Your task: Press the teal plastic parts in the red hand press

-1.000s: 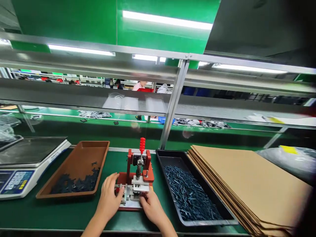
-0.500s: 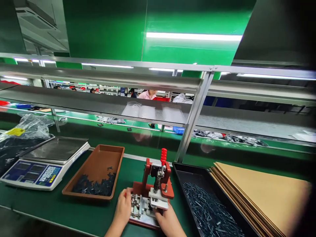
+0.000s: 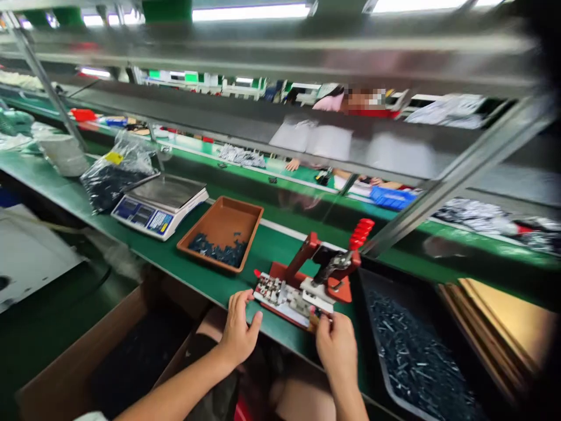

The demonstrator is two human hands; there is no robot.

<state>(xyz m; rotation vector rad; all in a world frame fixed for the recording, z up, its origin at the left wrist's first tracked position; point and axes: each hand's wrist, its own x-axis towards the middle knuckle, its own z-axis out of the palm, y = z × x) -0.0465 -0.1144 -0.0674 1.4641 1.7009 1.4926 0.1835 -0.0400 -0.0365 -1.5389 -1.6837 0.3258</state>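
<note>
A red hand press [image 3: 315,279] with a red-gripped toggle lever stands on the green bench, its metal jig plate [image 3: 280,298] facing me. My left hand [image 3: 239,328] is at the plate's near left edge, fingers curled, holding nothing I can see. My right hand [image 3: 337,345] is at the plate's near right corner, and its fingertips hide whatever may lie there. To the right sits a black tray [image 3: 381,327] heaped with small dark strips. A brown tray [image 3: 221,219] with similar dark pieces stands left of the press.
A digital scale [image 3: 160,207] and a plastic bag of dark parts [image 3: 116,175] lie further left. A stack of cardboard sheets [image 3: 495,327] is at the right. An open cardboard box [image 3: 87,351] sits below the bench. Across a metal-framed shelf, a co-worker's hand [image 3: 293,165] works at another belt.
My view has swung left and tilted, showing more of the bench and floor. Both hands have drawn back from the middle of the jig toward its near edge.
</note>
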